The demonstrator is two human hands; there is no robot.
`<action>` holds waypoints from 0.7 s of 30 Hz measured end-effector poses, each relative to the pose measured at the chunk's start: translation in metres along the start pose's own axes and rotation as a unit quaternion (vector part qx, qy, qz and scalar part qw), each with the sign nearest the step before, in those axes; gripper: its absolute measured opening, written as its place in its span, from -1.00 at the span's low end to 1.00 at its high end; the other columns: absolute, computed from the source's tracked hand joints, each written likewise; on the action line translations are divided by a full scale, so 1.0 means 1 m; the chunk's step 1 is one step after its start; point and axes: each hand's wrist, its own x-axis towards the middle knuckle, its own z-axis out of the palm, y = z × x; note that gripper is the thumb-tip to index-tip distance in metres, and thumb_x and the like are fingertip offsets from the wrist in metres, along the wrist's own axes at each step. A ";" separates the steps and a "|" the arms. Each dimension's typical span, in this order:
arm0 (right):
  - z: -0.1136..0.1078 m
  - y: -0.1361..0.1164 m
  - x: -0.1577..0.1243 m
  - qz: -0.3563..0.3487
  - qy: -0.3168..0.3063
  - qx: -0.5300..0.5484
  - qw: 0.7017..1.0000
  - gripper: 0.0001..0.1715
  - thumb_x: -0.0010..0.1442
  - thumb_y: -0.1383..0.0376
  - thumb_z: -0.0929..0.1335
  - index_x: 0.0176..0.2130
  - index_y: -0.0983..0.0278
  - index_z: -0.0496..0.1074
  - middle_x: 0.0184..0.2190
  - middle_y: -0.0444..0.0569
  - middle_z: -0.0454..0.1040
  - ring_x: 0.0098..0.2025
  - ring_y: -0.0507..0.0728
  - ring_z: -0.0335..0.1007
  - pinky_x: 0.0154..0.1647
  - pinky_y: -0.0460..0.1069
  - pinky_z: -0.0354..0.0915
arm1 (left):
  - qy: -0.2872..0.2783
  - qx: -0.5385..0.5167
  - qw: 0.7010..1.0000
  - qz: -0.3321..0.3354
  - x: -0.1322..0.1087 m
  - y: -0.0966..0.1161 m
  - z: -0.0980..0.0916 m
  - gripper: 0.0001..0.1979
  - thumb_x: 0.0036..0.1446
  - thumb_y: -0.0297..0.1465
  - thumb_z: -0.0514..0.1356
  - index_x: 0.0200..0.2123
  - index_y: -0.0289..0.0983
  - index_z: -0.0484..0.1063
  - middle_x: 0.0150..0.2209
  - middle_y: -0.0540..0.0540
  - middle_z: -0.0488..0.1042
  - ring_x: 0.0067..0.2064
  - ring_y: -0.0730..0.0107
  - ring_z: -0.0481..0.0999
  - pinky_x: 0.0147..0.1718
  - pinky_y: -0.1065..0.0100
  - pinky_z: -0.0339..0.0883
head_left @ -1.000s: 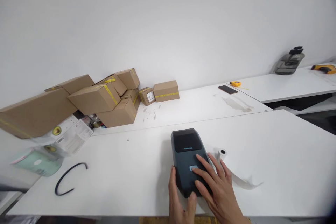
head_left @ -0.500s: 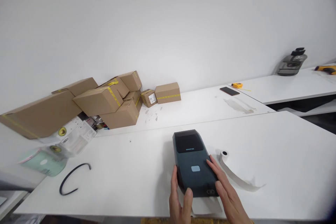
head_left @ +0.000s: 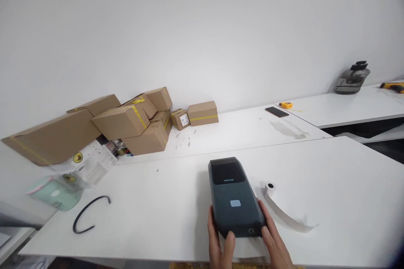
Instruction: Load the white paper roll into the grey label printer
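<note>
A dark teal-grey device (head_left: 235,189) with a black screen and a light blue button lies near the front of the white table. My left hand (head_left: 219,239) grips its lower left side, thumb at the near edge. Around its lower right side is my right hand (head_left: 274,235), with the thumb by the near corner. White paper (head_left: 248,248) shows under the near end, between both hands. To the right sits a small paper roll (head_left: 270,187) with its strip trailing toward the front right.
Cardboard boxes (head_left: 145,136) are piled at the back left. A black curved band (head_left: 82,213) and a mint pouch (head_left: 57,193) lie left. Farther back right are a phone (head_left: 277,111), a yellow tape measure (head_left: 286,105) and a dark bottle (head_left: 352,78).
My right hand has shifted from the device's top edge down to its right side. My left hand has moved slightly down and right. The camera view has shifted slightly.
</note>
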 end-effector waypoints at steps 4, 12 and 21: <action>0.001 0.008 0.001 0.000 -0.006 0.005 1.000 -0.33 0.46 0.01 0.10 0.45 0.03 -0.03 0.47 -0.10 0.02 0.48 0.23 -0.07 0.39 0.23 0.17 | -0.023 -0.015 1.000 -0.015 -0.001 -0.011 -0.001 0.08 0.04 0.19 0.19 0.44 -0.30 -0.07 0.46 -0.23 0.03 0.46 0.08 0.05 0.32 0.35 0.10; 0.005 -0.002 0.002 0.041 0.006 0.039 0.998 -0.33 0.44 -0.04 0.06 0.42 0.07 0.00 0.47 -0.06 0.03 0.48 0.28 -0.09 0.43 0.27 0.07 | 0.001 -0.054 0.998 -0.011 0.001 -0.019 0.003 -0.04 0.14 0.13 0.12 0.42 -0.29 -0.04 0.45 -0.21 0.08 0.45 0.10 0.07 0.31 0.33 0.13; 0.011 -0.016 0.000 0.056 0.014 0.068 0.996 -0.34 0.43 -0.08 0.08 0.38 0.10 0.01 0.47 -0.02 0.02 0.49 0.27 -0.15 0.46 0.24 -0.02 | 0.024 0.018 1.000 -0.004 -0.003 -0.014 0.005 -0.16 0.21 0.01 0.07 0.41 -0.32 -0.03 0.45 -0.21 0.08 0.44 0.09 0.08 0.31 0.32 0.13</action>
